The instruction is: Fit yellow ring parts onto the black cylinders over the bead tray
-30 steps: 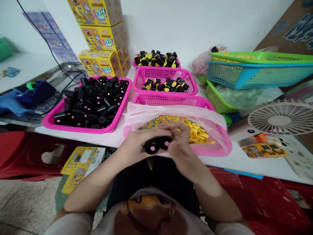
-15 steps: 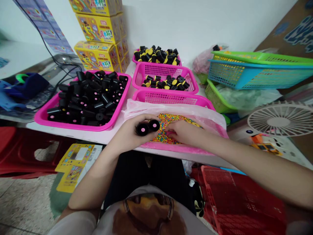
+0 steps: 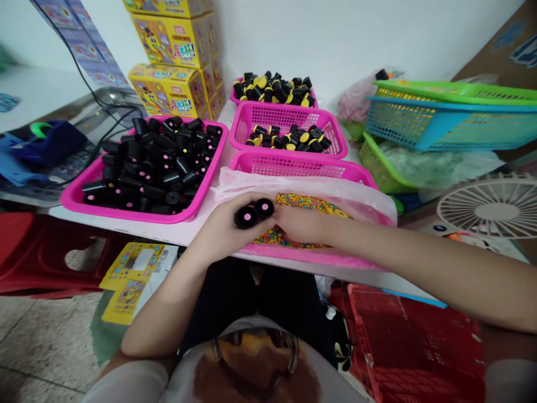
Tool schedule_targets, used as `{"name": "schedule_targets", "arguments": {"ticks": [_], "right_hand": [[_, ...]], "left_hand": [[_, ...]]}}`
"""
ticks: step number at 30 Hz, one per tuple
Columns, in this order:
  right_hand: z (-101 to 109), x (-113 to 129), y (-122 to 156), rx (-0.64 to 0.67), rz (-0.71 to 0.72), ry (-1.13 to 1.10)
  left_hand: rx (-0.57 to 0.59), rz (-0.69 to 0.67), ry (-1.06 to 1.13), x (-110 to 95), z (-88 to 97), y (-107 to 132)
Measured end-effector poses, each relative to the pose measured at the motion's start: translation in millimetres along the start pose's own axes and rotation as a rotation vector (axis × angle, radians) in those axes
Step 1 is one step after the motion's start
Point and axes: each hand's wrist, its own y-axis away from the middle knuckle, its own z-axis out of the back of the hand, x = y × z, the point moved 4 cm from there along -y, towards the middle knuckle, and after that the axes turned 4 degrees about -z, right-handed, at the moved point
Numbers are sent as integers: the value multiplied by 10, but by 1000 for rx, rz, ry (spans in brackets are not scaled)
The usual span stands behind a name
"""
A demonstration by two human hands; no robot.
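My left hand [image 3: 229, 226] is closed around two black tubes [image 3: 254, 212] whose pink-dotted ends face me. It hovers at the near left edge of a pink basket [image 3: 302, 168] lined with a pink plastic bag and filled with small coloured beads [image 3: 293, 201]. My right hand [image 3: 300, 224] rests palm down in those beads, right beside the tubes. Its fingers are curled into the beads, and I cannot make out what they pinch.
A pink tray [image 3: 75, 196] of black tubes lies at the left. Behind are two pink baskets [image 3: 289, 120] of black-and-yellow pieces and stacked yellow boxes [image 3: 172, 89]. Green and blue baskets [image 3: 444, 120] and a white fan [image 3: 490, 207] stand at the right. A red crate [image 3: 419, 336] sits below.
My right hand left the tubes and went down into the beads. My left hand lifted the two tubes slightly up and to the left.
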Motion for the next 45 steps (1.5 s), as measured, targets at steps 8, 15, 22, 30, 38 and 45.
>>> {"name": "schedule_targets", "arguments": {"ticks": [8,15,22,30,38,45], "right_hand": [[27,-66,119,-10,-89,-269],[266,-89,393,-136,-165,-554],[694,43,569,-496,-67,-516],[815,282,435,-502,208,4],[885,296,445,-408,211,-29],[1008,217,530,-349,103,-32]], "left_hand": [[-1,56,20,-5,-11,-2],[-27,82,-14,-3,-14,32],[27,88,-49,13,-61,7],[10,77,-47,7,-71,0],[17,80,-38,18,-65,5],[0,74,-31,22,-56,16]]}}
